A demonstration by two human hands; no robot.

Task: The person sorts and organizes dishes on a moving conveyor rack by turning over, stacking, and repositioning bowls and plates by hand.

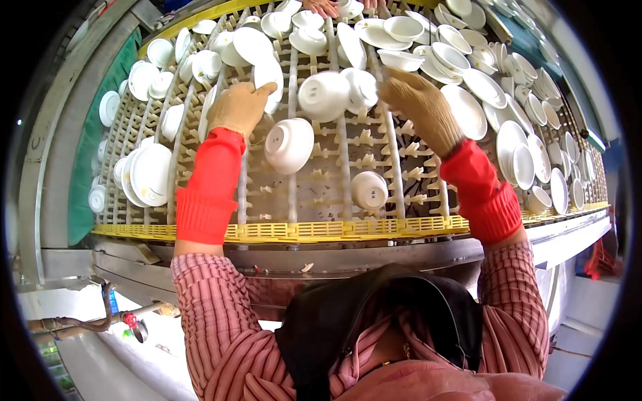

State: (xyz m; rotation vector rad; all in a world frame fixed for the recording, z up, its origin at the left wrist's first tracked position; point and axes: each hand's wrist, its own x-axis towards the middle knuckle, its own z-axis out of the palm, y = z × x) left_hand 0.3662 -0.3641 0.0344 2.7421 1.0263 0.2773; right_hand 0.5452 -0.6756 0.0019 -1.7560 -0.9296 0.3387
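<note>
My left hand (pixel 239 108), in a tan work glove with a red sleeve cuff, is closed at the edge of a white plate (pixel 269 79) standing among the pegs. My right hand (pixel 420 105), gloved alike, hovers over the pegs with its fingers loosely apart and nothing visible in them. Just left of its fingertips lies a white bowl (pixel 362 88), apart from them as far as I can see. Between my hands a larger bowl (pixel 324 96) and another bowl (pixel 289 146) rest bottom up. Nearer to me lies a small bowl (pixel 370 190).
A wide pegged conveyor (pixel 321 194) with a yellow front edge (pixel 321 231) carries many white dishes. Plates (pixel 150 175) lean at the left; plates and bowls (pixel 511 144) crowd the right. Another person's hand (pixel 322 8) shows at the far edge. A metal ledge (pixel 374 257) runs before me.
</note>
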